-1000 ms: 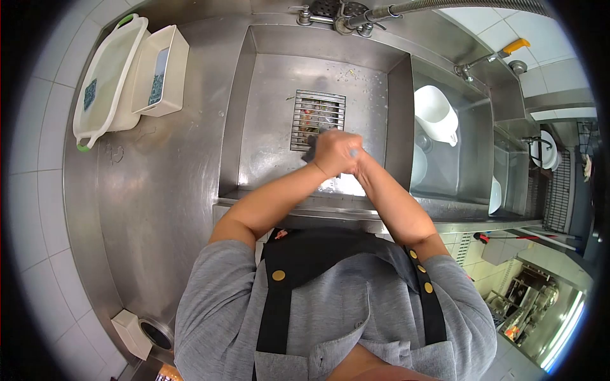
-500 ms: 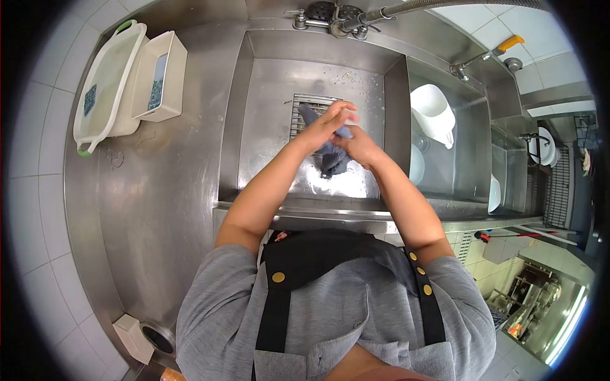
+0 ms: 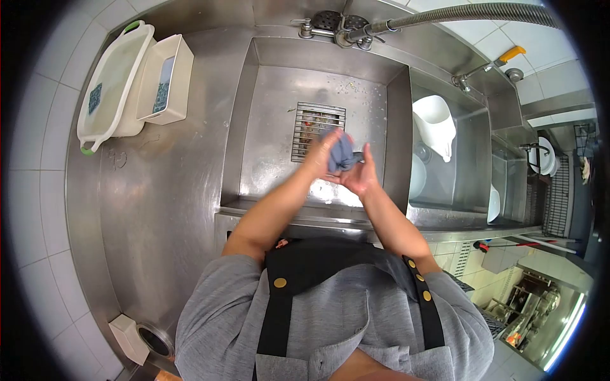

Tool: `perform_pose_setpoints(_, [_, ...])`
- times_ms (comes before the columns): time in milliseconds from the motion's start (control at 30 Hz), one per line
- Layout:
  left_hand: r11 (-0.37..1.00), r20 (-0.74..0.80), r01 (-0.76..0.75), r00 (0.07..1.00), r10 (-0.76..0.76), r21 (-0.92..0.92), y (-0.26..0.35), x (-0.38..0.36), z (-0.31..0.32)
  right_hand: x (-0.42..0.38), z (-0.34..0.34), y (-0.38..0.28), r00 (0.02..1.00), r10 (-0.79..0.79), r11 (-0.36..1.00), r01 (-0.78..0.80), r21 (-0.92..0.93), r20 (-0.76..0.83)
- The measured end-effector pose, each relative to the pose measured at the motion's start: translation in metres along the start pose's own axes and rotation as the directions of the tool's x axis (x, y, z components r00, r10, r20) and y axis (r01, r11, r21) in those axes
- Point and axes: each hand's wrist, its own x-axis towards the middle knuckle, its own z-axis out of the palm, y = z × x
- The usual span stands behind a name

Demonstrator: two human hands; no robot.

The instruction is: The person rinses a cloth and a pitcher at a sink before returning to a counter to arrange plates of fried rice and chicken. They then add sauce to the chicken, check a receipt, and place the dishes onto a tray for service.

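A bunched grey-blue cloth (image 3: pixel 343 154) is between my two hands, above the large sink basin (image 3: pixel 270 86). My left hand (image 3: pixel 322 154) presses round the cloth from the left, its fingers smeared by motion. From the right, my right hand (image 3: pixel 361 176) supports the cloth from below, the thumb pointing up and apart from it. Beneath and just beyond the hands lies a metal drain grate (image 3: pixel 311 114) with small food scraps visible under its bars.
A white pitcher (image 3: pixel 435 120) and a pale bowl (image 3: pixel 417 176) are in the right-hand basin. Two cream tubs, one green-handled (image 3: pixel 105 108) and one narrow (image 3: pixel 178 82), stand on the left counter (image 3: pixel 165 209). A flexible hose (image 3: pixel 445 16) arches overhead, and an orange-handled tap (image 3: pixel 511 54) is at right.
The cloth, hanging loosely before, is now bunched into a compact wad. My hands have come nearer my body, uncovering more of the drain grate, and the right thumb has spread upward.
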Motion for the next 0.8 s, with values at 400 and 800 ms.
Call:
perform_pose_setpoints(400, [0.554,-0.081,-0.263,0.851,0.519,0.790,-0.014,0.011,-0.010,0.066,-0.019,0.009,0.770,-0.189,0.941,-0.036,-0.337,-0.610])
perform_pose_setpoints(800, [0.250,-0.168,0.059,0.881,0.442,0.966,0.032,0.008,-0.008,0.041,0.030,-0.001,0.927,-0.006,0.794,-0.223,-0.566,-0.374])
